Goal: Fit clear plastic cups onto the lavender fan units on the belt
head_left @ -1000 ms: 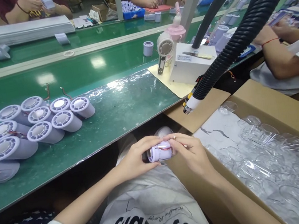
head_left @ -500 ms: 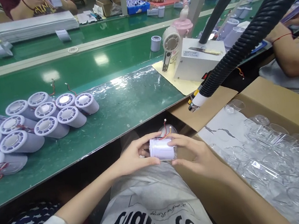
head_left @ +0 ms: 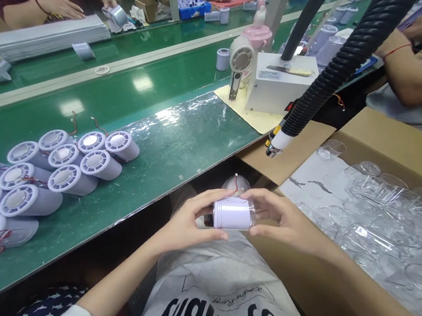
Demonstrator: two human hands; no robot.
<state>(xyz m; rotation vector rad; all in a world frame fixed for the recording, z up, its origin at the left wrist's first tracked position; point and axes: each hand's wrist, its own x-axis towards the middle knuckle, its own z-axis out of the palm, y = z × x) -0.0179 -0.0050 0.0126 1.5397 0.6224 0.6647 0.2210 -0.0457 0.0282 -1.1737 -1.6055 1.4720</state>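
Over my lap I hold a lilac cylindrical housing (head_left: pixel 233 214) lying on its side, with a clear plastic sleeve showing at its right end. My left hand (head_left: pixel 190 222) grips the left end, fingers over the top and thumb below. Around the right end, my right hand (head_left: pixel 277 216) is closed with fingers above and thumb beneath. A thin red wire with a white connector (head_left: pixel 236 176) sticks up behind the housing. On the green bench to the left stand several similar lilac cylinders (head_left: pixel 66 178) with silver discs on their ends, some with wires.
A cardboard box (head_left: pixel 399 141) of clear plastic cups (head_left: pixel 383 228) is at my right. Above it hangs a black corrugated hose (head_left: pixel 349 57). A white device (head_left: pixel 282 84) and small handheld fan (head_left: pixel 242 60) stand on the bench edge. Co-workers sit across and at right.
My right hand has shifted slightly right and closed round the housing's clear end; the wires are lower behind it. Lilac parts on the conveyor moved slightly. A co-worker's hand lowered a part.
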